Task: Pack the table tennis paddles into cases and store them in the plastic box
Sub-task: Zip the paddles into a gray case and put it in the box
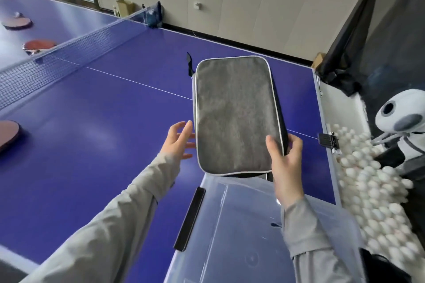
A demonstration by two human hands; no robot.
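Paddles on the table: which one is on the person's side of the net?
The red paddle at the left edge, near the left hand. The other two lie beyond the net.

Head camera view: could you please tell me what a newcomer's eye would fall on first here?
A grey paddle case fills the middle, gripped at its near right edge by the right hand, with the left hand open beside its left edge. It hangs above the blue table, just beyond the clear plastic box at the bottom. A heap of white balls lies at the right, and red paddles sit far left.
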